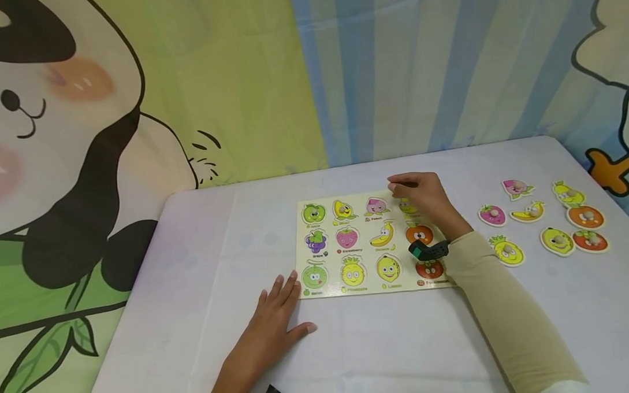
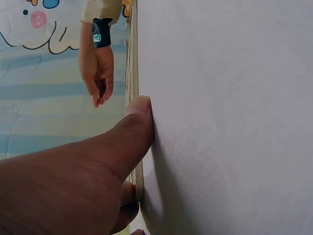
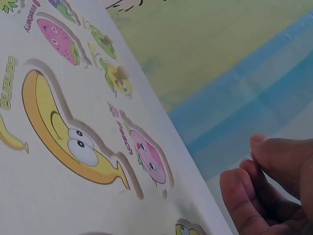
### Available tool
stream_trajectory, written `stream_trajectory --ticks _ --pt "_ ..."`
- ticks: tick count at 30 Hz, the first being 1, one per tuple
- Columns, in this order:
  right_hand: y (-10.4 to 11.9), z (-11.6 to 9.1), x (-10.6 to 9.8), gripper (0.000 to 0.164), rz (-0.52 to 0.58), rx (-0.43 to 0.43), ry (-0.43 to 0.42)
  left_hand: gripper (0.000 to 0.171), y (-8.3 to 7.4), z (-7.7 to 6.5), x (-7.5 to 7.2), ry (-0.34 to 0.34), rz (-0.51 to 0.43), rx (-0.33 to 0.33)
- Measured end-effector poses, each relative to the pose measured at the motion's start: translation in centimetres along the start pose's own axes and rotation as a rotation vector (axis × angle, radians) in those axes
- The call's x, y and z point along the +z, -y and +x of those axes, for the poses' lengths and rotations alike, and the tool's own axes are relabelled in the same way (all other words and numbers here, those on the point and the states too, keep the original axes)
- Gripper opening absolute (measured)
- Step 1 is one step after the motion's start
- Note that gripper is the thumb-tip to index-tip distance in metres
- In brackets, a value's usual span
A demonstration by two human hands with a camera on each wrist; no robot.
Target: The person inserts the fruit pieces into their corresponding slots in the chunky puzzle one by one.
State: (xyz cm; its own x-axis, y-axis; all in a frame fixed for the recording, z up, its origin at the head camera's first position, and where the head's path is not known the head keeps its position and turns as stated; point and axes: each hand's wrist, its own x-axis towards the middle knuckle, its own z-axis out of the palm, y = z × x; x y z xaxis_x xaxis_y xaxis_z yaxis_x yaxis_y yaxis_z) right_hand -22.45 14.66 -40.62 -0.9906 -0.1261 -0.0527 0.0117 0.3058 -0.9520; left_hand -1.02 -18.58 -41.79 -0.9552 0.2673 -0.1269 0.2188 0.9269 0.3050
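- Left hand [image 1: 277, 316]: fingers extended, tips touching the left edge of the fruit board [image 1: 364, 238] close to its near corner; thumb splayed away from them.
- Right hand [image 1: 422, 195]: at the board's far edge, toward its right end; fingers loosely bent, with a gap to the thumb in the right wrist view. Hands lay well apart.
- Board: flat on the table [image 1: 382, 347], long axis running left to right, right end tilted slightly toward the far side. Printed fruits stood with their tops toward the far edge.
- Loose fruit pieces lay right of the board. Banana piece [image 1: 526, 213]: long axis slanted, stem end up and right. Pineapple piece [image 1: 506, 251]: leaves pointed away and left.
- Table surface: pale, smooth, cloth-like, far corners rounded.
- Room: a cloth backdrop rose behind, with blue stripes [image 1: 404, 72], a yellow-green section [image 1: 238, 95] and a large panda drawing [image 1: 80, 187] at left.
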Motion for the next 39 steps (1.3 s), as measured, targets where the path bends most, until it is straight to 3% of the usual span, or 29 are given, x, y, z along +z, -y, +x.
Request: stream_trajectory --ticks 12,22,32,39 --pt "-0.7 -0.7 -3.6 0.050 -0.032 0.024 -0.057 0.091 0.1 0.0 0.0 0.005 -0.011 -0.005" --pt "-6.1 1.9 -6.5 0.056 -0.096 0.037 -0.181 0.092 0.1 0.1 0.1 -0.003 0.003 0.003" --pt "-1.8 -1.4 -8.4 0.055 -0.101 0.083 -0.193 0.091 0.2 0.0 0.1 -0.004 0.015 0.003" --pt "-1.4 -1.6 -10.0 0.054 -0.118 0.116 -0.233 0.091 0.2 0.0 0.1 -0.012 0.013 0.008"
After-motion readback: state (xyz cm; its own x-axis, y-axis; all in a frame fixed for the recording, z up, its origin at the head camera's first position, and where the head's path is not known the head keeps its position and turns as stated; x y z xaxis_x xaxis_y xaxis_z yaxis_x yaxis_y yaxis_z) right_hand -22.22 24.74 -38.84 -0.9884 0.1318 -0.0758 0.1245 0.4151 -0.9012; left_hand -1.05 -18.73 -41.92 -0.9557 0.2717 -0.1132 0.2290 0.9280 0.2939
